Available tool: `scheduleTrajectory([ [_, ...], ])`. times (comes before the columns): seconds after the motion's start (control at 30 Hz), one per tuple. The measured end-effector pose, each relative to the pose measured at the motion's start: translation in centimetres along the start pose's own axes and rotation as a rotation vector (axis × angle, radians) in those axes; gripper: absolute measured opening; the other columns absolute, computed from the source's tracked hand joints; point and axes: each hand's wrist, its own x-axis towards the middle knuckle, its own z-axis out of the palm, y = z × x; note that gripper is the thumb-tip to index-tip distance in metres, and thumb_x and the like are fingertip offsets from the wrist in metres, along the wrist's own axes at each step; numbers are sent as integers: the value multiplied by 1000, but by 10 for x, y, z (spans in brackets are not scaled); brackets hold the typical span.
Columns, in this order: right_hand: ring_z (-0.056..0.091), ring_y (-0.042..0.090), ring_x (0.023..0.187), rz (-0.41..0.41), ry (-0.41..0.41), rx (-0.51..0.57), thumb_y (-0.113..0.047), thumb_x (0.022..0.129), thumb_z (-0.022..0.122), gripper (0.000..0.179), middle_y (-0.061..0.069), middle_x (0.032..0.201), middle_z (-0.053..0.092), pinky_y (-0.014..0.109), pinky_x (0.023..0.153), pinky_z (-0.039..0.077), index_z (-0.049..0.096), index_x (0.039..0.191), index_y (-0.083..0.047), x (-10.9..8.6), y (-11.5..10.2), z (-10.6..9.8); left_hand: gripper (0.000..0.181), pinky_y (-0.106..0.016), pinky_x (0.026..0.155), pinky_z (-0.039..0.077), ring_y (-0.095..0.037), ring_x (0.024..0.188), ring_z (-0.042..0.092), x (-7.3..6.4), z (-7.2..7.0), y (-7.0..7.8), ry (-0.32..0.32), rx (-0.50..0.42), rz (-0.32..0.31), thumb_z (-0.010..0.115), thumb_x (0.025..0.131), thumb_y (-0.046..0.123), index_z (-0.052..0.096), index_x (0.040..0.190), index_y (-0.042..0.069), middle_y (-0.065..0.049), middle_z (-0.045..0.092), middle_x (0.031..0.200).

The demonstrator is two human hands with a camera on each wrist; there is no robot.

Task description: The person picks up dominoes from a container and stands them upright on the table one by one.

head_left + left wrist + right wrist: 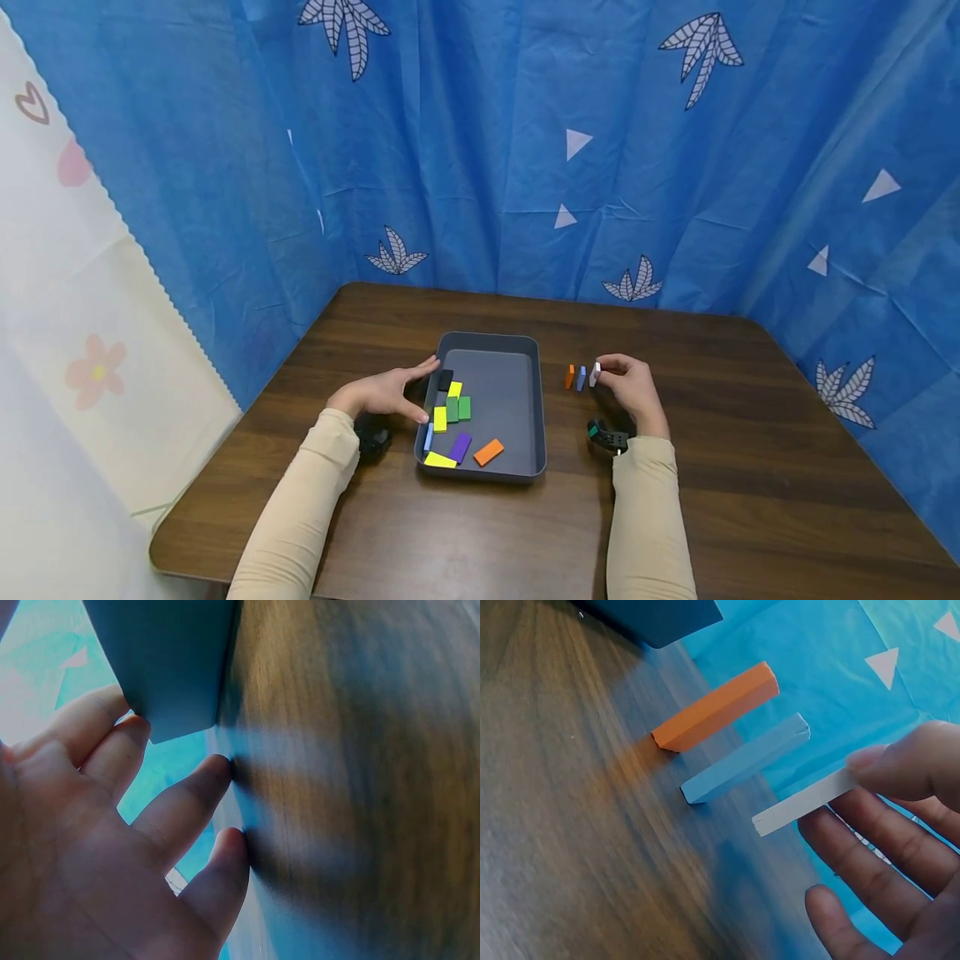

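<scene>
My right hand [632, 387] pinches a white domino [801, 804] by its upper end between thumb and fingers, holding it upright. Beside it stand a light blue domino [746, 759] and, farther left, an orange domino [716, 709], both on end in a row. Whether the white one touches the table cannot be made out. My left hand [386, 392] is at the left side of a dark grey tray [542, 400], fingers spread and thumb at the rim. In the left wrist view, two fingertips [217, 766] meet the table and others touch the tray wall.
Inside the tray, several dominoes lie along its left and near sides, among them a purple one [461, 447], an orange one [488, 452] and a green one [465, 407]. The brown wooden table [712, 400] extends right, and a blue curtain [480, 167] hangs behind it.
</scene>
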Motion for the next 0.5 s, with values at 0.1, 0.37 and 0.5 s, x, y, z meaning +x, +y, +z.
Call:
scheduleTrajectory([
  [0.1, 53, 24, 97, 3, -9, 9, -9, 82, 60, 29, 16, 109, 58, 24, 74, 46, 58, 110, -1, 0, 2, 1, 102, -54, 105, 20, -22, 137, 12, 0, 0, -1, -3, 4, 2, 73, 64, 49, 10, 143, 33, 14, 1, 149],
  [0.37, 50, 25, 97, 40, -31, 7, -10, 84, 59, 26, 15, 110, 56, 31, 81, 45, 58, 109, -3, 0, 3, 3, 101, -54, 105, 20, -24, 137, 13, -1, 0, 1, -8, 1, -5, 73, 65, 48, 10, 143, 32, 13, 1, 149],
  [0.5, 50, 26, 97, 48, -39, 6, -9, 84, 58, 26, 15, 111, 56, 32, 81, 44, 57, 109, -4, 0, 4, 5, 101, -55, 105, 20, -24, 137, 12, -1, -1, 2, -14, 10, 0, 73, 65, 48, 10, 143, 31, 12, 0, 150],
])
